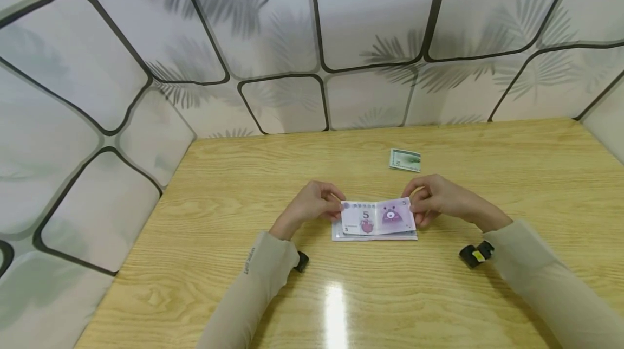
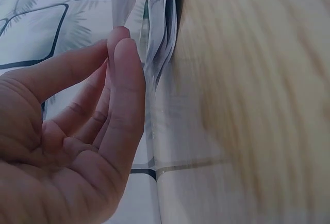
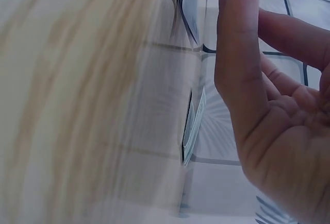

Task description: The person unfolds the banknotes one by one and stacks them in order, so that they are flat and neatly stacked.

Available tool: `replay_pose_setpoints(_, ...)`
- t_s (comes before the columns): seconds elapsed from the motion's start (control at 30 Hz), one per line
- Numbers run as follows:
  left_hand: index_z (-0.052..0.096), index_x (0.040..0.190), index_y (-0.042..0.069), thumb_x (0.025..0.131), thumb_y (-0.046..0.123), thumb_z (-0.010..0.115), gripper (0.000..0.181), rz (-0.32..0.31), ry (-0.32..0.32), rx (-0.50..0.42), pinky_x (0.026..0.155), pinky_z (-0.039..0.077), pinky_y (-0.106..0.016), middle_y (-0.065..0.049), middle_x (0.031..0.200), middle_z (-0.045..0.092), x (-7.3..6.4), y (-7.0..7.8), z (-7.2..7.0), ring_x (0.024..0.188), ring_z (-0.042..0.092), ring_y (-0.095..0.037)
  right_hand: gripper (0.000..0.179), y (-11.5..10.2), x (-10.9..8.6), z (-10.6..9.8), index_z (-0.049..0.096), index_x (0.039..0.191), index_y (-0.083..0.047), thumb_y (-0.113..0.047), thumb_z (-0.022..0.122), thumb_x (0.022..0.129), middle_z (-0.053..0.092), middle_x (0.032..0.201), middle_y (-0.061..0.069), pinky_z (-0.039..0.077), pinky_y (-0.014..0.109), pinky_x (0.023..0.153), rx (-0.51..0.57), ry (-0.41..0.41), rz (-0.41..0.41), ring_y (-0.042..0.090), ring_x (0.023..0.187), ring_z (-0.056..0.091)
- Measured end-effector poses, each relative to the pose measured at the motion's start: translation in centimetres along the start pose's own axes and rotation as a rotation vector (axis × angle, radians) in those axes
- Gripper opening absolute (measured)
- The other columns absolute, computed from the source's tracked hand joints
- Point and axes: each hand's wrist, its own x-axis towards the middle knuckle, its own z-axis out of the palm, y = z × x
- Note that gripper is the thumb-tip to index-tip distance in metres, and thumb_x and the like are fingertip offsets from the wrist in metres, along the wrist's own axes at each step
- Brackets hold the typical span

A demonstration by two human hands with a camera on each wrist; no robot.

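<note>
A purple play banknote (image 1: pixel 377 218) marked 5, with a crease down its middle, is stretched between both hands. My left hand (image 1: pixel 316 202) pinches its left end between thumb and fingers, and my right hand (image 1: pixel 436 201) pinches the right end. Just under it, on the table, lies a small pile of pale notes (image 1: pixel 375 238), mostly covered. Seen edge-on in the left wrist view, the held note (image 2: pixel 122 5) stands apart from the loosely layered pile (image 2: pixel 162 38). In the right wrist view, the right hand (image 3: pixel 273 85) shows thumb and finger meeting at the top edge.
A folded green note (image 1: pixel 405 160) marked 2 lies farther back on the wooden table (image 1: pixel 234 186), beyond the right hand. Patterned cloth walls (image 1: pixel 283 102) rise at the back and left. Dark wrist devices (image 1: pixel 475 255) sit below both sleeves.
</note>
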Motion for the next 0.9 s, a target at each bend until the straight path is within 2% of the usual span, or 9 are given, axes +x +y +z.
replay_pose_setpoints(0.27,0.07,0.111,-0.008,0.099,0.005,0.065,0.019,-0.016,0.018,0.14,0.064,0.06,-0.027,-0.01,0.082,0.068,0.1,0.3,-0.4,0.069,0.065,-0.014,0.024,-0.1,0.0,-0.3,0.052,0.119,0.013,0.003,0.058,0.098,0.067,0.079,0.009,0.062,0.032,0.061,-0.086,0.024,0.031,0.017,0.066,0.065)
replay_pose_setpoints(0.43,0.07,0.114,-0.005,0.101,0.009,0.063,0.021,-0.002,0.031,0.18,0.063,0.056,-0.025,-0.01,0.085,0.068,0.2,1.0,-0.6,0.071,0.064,-0.016,0.026,-0.2,-0.2,-1.2,0.05,0.121,0.016,0.003,0.057,0.099,0.069,0.082,0.012,0.062,0.034,0.063,-0.104,0.07,0.03,0.018,0.067,0.067)
replay_pose_setpoints(0.6,0.069,0.116,-0.006,0.103,0.009,0.061,0.022,0.013,0.039,0.134,0.065,0.057,-0.026,-0.011,0.087,0.067,0.7,1.5,-0.5,0.073,0.063,-0.017,0.028,-0.3,-0.4,-2.5,0.051,0.12,0.017,0.0,0.059,0.1,0.07,0.085,0.015,0.062,0.035,0.064,-0.103,0.142,0.034,0.02,0.069,0.068)
replay_pose_setpoints(0.73,0.068,0.119,-0.008,0.103,0.008,0.061,0.023,0.03,0.052,0.064,0.073,0.061,-0.032,-0.014,0.093,0.069,1.3,1.7,-0.4,0.077,0.067,-0.02,0.028,-0.1,-0.4,-3.3,0.051,0.12,0.018,0.0,0.059,0.1,0.071,0.087,0.015,0.062,0.035,0.065,-0.086,0.187,0.048,0.02,0.069,0.069)
replay_pose_setpoints(0.9,0.062,0.126,-0.009,0.101,0.0,0.059,0.027,0.052,0.073,-0.026,0.078,0.062,-0.037,-0.024,0.103,0.068,2.3,1.9,-0.3,0.087,0.069,-0.033,0.031,0.3,-0.2,-4.2,0.049,0.123,0.019,0.0,0.058,0.101,0.071,0.088,0.015,0.063,0.036,0.066,-0.071,0.218,0.062,0.02,0.07,0.07)
